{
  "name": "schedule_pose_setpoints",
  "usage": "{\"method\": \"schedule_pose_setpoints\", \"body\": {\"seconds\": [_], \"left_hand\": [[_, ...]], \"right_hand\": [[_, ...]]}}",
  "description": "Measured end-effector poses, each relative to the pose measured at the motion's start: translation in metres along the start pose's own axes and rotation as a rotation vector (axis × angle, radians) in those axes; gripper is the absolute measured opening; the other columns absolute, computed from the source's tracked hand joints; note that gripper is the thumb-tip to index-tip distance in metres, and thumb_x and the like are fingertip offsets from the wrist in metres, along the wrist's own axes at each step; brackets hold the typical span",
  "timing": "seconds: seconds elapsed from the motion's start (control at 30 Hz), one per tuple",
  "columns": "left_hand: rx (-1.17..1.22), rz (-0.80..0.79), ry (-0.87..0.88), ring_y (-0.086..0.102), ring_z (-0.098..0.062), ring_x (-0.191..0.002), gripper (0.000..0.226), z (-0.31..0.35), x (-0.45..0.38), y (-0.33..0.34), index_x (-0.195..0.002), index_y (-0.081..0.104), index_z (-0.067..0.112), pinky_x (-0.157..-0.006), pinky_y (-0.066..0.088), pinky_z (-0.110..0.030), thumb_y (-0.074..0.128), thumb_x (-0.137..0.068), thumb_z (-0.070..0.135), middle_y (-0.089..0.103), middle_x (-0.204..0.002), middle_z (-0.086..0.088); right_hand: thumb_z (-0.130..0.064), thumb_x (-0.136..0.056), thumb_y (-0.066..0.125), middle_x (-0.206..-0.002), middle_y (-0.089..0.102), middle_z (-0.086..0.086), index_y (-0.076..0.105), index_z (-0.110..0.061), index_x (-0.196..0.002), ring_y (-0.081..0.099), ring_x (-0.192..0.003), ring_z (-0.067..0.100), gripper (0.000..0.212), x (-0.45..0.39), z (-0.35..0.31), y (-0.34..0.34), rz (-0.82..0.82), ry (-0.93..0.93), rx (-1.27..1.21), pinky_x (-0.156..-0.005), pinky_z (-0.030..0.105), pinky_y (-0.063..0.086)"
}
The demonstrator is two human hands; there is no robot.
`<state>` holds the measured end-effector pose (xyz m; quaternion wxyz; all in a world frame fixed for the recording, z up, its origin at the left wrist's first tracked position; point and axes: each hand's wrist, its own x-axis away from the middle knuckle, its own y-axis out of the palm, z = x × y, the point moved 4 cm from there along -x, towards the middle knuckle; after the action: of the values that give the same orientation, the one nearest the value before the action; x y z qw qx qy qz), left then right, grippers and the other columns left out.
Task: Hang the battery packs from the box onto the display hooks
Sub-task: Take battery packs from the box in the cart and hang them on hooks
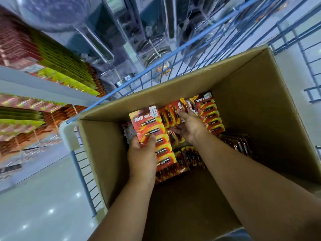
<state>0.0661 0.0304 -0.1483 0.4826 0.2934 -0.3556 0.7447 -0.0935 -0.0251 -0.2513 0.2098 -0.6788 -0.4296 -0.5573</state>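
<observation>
Shop aisle with a shiny floor, and a big cardboard box (243,94) sits in a blue wire cart (83,180) next to shelves of hanging packs (57,66). Left hand (142,157) grips a strip of red battery packs (152,134) raised off the pile in the box, while the right hand (189,126) reaches deeper, fingers spread over more packs (210,112), holding nothing I can make out. Looks like the grabbing step, so next is probably lifting them over to the hooks, which I can't really see.

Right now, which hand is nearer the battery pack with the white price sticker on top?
Left. The left hand grips that stickered battery pack at its bottom; the right hand reaches among packs deeper in the box.
</observation>
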Motion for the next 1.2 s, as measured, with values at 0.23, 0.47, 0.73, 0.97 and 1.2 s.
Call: {"method": "schedule_pose_setpoints", "body": {"seconds": [0.23,0.47,0.73,0.97,1.2], "left_hand": [[-0.038,-0.094,0.064,0.079,-0.011,-0.084,0.008,0.026,0.031,-0.022,-0.108,0.067,0.041,-0.076,0.065,-0.041,0.068,-0.099,0.041,0.079,-0.097,0.013],[-0.095,-0.212,0.249,0.079,-0.021,-0.087,0.021,0.077,0.082,-0.057,-0.116,0.070,0.030,-0.086,0.063,-0.053,0.071,-0.097,0.039,0.080,-0.101,0.003],[-0.034,-0.391,0.415,0.078,-0.034,-0.087,0.020,0.143,0.139,-0.113,-0.119,0.072,0.022,-0.078,0.062,-0.052,0.067,-0.101,0.031,0.079,-0.102,-0.010],[0.127,-0.387,0.518,0.078,-0.036,-0.085,0.016,0.195,0.223,-0.174,-0.115,0.068,0.018,-0.073,0.062,-0.053,0.063,-0.105,0.030,0.078,-0.100,-0.015],[0.269,-0.055,0.631,0.079,-0.025,-0.081,0.011,0.193,0.281,-0.252,-0.112,0.070,0.025,-0.073,0.061,-0.044,0.064,-0.104,0.024,0.081,-0.093,-0.001]], "right_hand": [[-0.029,-0.097,0.074,-0.116,0.072,0.007,0.053,-0.029,-0.137,0.074,-0.098,0.030,0.045,0.063,-0.019,-0.015,0.170,-0.154,0.077,-0.073,0.039,0.065],[-0.029,-0.095,0.076,-0.098,0.081,0.009,0.067,-0.008,-0.126,0.079,-0.077,0.015,0.038,0.190,-0.053,-0.045,0.204,-0.419,-0.036,-0.057,0.027,0.059],[-0.051,-0.088,0.078,-0.088,0.079,0.005,0.070,-0.008,-0.113,0.078,-0.088,0.029,0.050,0.337,-0.086,-0.004,0.336,-0.878,0.067,-0.076,0.045,0.064],[-0.068,-0.090,0.067,-0.105,0.076,0.001,0.072,-0.019,-0.107,0.073,-0.100,0.014,0.052,0.433,-0.100,0.081,0.046,-1.056,0.536,-0.090,0.037,0.058],[-0.056,-0.099,0.059,-0.087,0.077,0.003,0.069,-0.020,-0.095,0.075,-0.087,0.021,0.038,0.478,-0.057,0.150,-0.291,-0.991,0.722,-0.085,0.043,0.060]]}}
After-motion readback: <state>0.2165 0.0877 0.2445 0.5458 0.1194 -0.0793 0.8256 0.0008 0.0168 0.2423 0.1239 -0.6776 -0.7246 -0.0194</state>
